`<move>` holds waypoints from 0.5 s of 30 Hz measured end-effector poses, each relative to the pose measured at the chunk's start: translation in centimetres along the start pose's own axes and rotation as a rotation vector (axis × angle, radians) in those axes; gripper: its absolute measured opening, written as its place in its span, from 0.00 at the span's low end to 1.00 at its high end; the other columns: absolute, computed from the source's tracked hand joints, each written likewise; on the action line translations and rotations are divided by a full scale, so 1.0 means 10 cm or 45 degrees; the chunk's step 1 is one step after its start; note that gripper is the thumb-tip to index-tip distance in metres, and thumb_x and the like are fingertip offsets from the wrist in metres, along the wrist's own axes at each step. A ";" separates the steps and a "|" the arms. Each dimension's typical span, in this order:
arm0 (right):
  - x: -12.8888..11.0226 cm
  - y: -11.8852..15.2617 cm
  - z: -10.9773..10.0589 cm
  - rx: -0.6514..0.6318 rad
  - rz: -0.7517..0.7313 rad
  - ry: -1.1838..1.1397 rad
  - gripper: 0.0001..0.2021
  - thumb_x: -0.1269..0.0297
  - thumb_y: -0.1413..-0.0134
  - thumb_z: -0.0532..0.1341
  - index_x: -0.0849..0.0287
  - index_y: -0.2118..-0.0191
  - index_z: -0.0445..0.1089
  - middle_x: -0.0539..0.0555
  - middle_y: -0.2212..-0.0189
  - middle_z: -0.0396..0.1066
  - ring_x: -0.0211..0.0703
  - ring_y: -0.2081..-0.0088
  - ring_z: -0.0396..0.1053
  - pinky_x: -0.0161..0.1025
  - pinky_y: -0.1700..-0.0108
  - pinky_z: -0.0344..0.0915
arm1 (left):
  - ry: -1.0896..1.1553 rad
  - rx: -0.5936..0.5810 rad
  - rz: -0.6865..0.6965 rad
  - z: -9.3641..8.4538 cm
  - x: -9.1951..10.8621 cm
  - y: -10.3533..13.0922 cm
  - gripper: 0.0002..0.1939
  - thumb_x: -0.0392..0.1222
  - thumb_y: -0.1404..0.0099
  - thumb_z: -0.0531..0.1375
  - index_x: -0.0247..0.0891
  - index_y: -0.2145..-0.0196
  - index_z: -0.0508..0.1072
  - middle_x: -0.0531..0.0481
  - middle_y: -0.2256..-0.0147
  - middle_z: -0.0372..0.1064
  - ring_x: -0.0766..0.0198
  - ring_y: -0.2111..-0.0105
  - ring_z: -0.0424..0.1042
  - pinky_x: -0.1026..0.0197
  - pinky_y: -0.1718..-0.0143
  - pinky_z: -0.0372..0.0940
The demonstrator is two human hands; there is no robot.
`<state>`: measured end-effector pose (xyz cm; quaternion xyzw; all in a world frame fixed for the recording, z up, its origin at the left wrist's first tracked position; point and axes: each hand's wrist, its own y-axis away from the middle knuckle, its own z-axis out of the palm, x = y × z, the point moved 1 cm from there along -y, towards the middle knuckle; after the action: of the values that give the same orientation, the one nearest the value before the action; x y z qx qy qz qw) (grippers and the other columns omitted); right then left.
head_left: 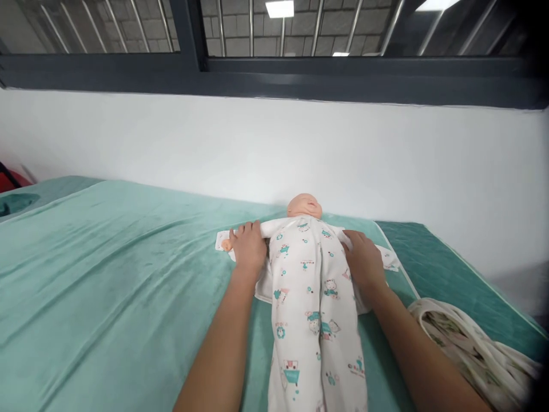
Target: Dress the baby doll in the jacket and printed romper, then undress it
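Note:
A baby doll (303,206) lies on its back with its head toward the wall. White printed baby clothes (295,286) with teal and pink figures cover its body, and long printed legs stretch toward me. My left hand (249,247) is curled over the sleeve (274,228) on the left, beside the doll's small hand (226,245). On the other side my right hand (363,260) rests with bent fingers at the right sleeve, whose cuff (388,258) sticks out past it. The fingertips of my right hand are partly hidden against the cloth.
A light green sheet (128,286) with creases covers the surface under the doll. To the right lie a darker green cover (437,257) and a crumpled printed blanket (467,349). Behind stands a white wall (240,149) below a dark-framed window (300,80).

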<state>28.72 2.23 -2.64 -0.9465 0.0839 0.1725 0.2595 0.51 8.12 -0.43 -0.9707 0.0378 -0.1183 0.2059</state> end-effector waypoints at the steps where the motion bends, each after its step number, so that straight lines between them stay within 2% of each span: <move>1: 0.02 -0.02 -0.01 0.008 0.026 0.012 0.18 0.65 0.41 0.51 0.56 0.48 0.69 0.58 0.48 0.71 0.53 0.49 0.68 0.48 0.47 0.60 | 0.006 0.002 0.008 0.00 -0.01 0.01 0.22 0.33 0.35 0.50 0.40 0.44 0.67 0.41 0.50 0.70 0.45 0.47 0.66 0.33 0.39 0.49; 4: 0.14 -0.10 -0.06 0.075 0.206 -0.044 0.18 0.66 0.43 0.52 0.55 0.49 0.70 0.57 0.49 0.72 0.52 0.51 0.69 0.46 0.51 0.60 | 0.124 0.048 0.012 -0.07 -0.04 0.06 0.25 0.32 0.38 0.52 0.39 0.42 0.66 0.40 0.46 0.68 0.44 0.44 0.63 0.33 0.38 0.48; 6: 0.22 -0.12 -0.06 0.066 0.318 -0.095 0.19 0.63 0.44 0.53 0.57 0.48 0.69 0.58 0.51 0.74 0.53 0.52 0.69 0.45 0.52 0.60 | 0.347 0.128 0.026 -0.19 0.00 0.09 0.26 0.29 0.39 0.51 0.39 0.43 0.67 0.42 0.44 0.66 0.48 0.42 0.62 0.41 0.38 0.54; 8: 0.23 -0.13 -0.04 0.021 0.339 -0.122 0.19 0.62 0.43 0.53 0.57 0.48 0.69 0.59 0.53 0.75 0.53 0.51 0.69 0.47 0.50 0.59 | 0.626 0.187 0.075 -0.35 0.13 0.10 0.23 0.29 0.38 0.48 0.40 0.47 0.69 0.45 0.46 0.67 0.55 0.44 0.64 0.51 0.41 0.60; 10: 0.19 -0.13 -0.02 0.011 0.316 -0.128 0.18 0.62 0.42 0.53 0.57 0.49 0.70 0.58 0.54 0.75 0.53 0.50 0.68 0.48 0.48 0.57 | 0.819 0.135 0.199 -0.51 0.38 0.08 0.20 0.30 0.35 0.47 0.41 0.52 0.71 0.48 0.50 0.70 0.60 0.47 0.68 0.56 0.44 0.63; 12: 0.14 -0.13 0.00 0.036 0.324 -0.131 0.17 0.61 0.41 0.53 0.57 0.50 0.71 0.58 0.55 0.75 0.53 0.50 0.68 0.49 0.46 0.55 | 0.822 -0.040 0.428 -0.63 0.73 0.03 0.18 0.33 0.33 0.47 0.41 0.52 0.72 0.49 0.50 0.72 0.62 0.48 0.69 0.58 0.45 0.64; 15: 0.10 -0.14 0.00 0.037 0.347 -0.145 0.17 0.59 0.40 0.54 0.58 0.50 0.71 0.58 0.53 0.75 0.53 0.49 0.68 0.49 0.44 0.54 | 0.393 -0.354 0.753 -0.66 1.30 -0.09 0.17 0.37 0.31 0.48 0.41 0.53 0.74 0.47 0.52 0.74 0.58 0.49 0.69 0.55 0.48 0.65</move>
<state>29.98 3.36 -2.32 -0.9111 0.1992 0.2585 0.2517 11.54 4.72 8.58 -0.9072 0.3634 -0.1924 0.0893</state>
